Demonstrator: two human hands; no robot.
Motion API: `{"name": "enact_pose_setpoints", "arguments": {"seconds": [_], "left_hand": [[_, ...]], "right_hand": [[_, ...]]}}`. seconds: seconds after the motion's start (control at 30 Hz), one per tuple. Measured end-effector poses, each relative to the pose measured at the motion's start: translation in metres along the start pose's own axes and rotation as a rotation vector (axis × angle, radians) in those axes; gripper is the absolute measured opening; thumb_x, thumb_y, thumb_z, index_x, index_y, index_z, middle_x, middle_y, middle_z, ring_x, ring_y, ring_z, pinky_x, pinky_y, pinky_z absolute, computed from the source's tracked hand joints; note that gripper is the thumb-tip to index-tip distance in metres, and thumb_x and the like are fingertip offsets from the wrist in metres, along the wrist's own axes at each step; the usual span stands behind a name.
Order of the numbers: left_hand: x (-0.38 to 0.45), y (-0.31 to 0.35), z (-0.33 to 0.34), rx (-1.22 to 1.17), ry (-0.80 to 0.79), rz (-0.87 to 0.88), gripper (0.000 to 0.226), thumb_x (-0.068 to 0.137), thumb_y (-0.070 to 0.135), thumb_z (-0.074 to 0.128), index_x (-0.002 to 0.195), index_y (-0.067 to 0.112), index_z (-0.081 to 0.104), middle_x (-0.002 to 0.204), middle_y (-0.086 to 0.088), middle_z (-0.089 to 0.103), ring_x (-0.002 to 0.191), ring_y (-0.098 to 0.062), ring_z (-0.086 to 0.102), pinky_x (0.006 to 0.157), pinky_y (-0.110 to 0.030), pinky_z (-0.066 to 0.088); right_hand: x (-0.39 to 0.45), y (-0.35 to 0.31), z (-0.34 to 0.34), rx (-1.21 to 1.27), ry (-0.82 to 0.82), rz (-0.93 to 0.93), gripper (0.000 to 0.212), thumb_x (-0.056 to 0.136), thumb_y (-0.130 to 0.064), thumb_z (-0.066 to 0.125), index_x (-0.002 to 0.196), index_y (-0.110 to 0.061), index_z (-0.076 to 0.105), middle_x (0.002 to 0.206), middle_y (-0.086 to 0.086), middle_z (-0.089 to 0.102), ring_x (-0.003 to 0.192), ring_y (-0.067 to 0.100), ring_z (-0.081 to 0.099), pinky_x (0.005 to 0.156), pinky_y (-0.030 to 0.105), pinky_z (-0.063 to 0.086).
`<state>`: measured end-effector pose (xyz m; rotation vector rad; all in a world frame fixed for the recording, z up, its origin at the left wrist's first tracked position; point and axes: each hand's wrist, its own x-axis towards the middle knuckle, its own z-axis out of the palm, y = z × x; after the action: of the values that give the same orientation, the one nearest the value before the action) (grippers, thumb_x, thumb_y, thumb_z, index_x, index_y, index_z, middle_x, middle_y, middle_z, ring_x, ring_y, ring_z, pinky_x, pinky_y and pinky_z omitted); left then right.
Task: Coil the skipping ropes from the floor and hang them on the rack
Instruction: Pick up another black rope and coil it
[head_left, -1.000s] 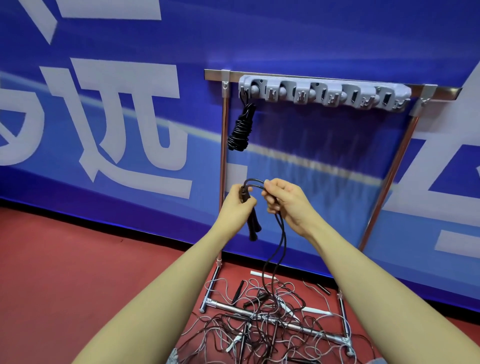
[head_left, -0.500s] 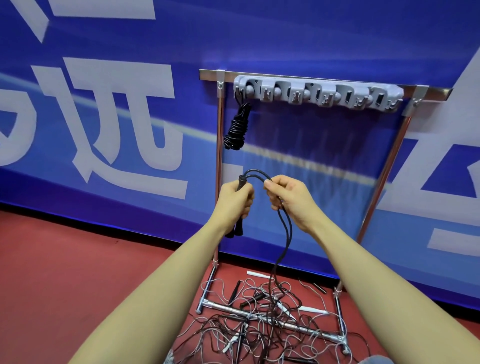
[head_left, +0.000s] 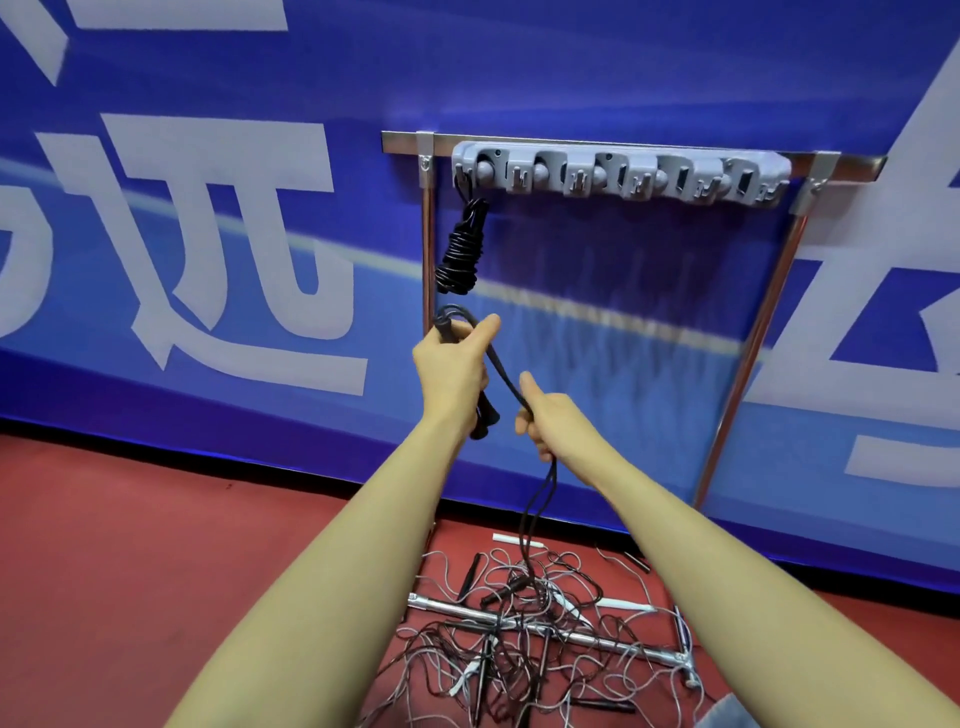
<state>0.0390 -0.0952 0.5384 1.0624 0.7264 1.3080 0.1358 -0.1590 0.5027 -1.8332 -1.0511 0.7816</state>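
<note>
My left hand (head_left: 453, 366) grips the black handles of a black skipping rope (head_left: 503, 375), held upright in front of the rack. The cord loops over the top of that hand and runs down to my right hand (head_left: 545, 415), which grips it lower down. From there two strands hang to a tangle of black and white ropes (head_left: 524, 639) on the red floor. A coiled black rope (head_left: 460, 249) hangs from the leftmost hook of the grey hook strip (head_left: 621, 176) on the metal rack (head_left: 426, 234).
A blue banner with large white characters covers the wall behind the rack. The rack's chrome foot bar (head_left: 613, 642) lies under the tangle. Loose black and white handles lie among the cords. Red floor stretches to the left.
My right hand has slid down the cord, away from my left hand, stretching a length of rope between them. My left hand has kept the handles and risen slightly.
</note>
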Motion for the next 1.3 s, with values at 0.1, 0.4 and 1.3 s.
{"name": "enact_pose_setpoints", "arguments": {"seconds": [0.1, 0.4, 1.3], "left_hand": [[0.001, 0.004, 0.007, -0.049, 0.059, -0.039, 0.03, 0.078, 0.008, 0.061, 0.057, 0.015, 0.042, 0.05, -0.001, 0.037, 0.043, -0.016, 0.03, 0.048, -0.026, 0.031], [-0.004, -0.001, 0.008, -0.569, 0.011, -0.294, 0.035, 0.084, 0.01, 0.045, 0.054, 0.017, 0.029, 0.044, 0.004, 0.025, 0.039, -0.013, 0.024, 0.047, -0.024, 0.028], [-0.048, -0.101, -0.075, 1.426, -0.535, 0.705, 0.066, 0.071, 0.04, 0.052, 0.128, 0.008, 0.048, 0.123, -0.007, 0.05, 0.116, -0.026, 0.044, 0.098, -0.034, 0.033]], "right_hand": [[-0.004, -0.008, 0.007, 0.133, 0.069, 0.058, 0.06, 0.096, -0.059, 0.028, 0.07, -0.011, 0.051, 0.052, -0.003, 0.027, 0.045, 0.014, 0.023, 0.045, 0.025, 0.024], [-0.003, -0.008, 0.014, 0.184, 0.196, -0.073, 0.05, 0.1, -0.039, 0.031, 0.072, -0.007, 0.057, 0.051, 0.006, 0.05, 0.034, 0.004, 0.034, 0.049, 0.024, 0.03], [-0.005, 0.106, 0.027, -0.321, 0.31, 0.043, 0.055, 0.103, -0.04, 0.022, 0.057, -0.015, 0.04, 0.079, 0.015, 0.055, 0.087, 0.034, 0.053, 0.073, 0.039, 0.038]]}}
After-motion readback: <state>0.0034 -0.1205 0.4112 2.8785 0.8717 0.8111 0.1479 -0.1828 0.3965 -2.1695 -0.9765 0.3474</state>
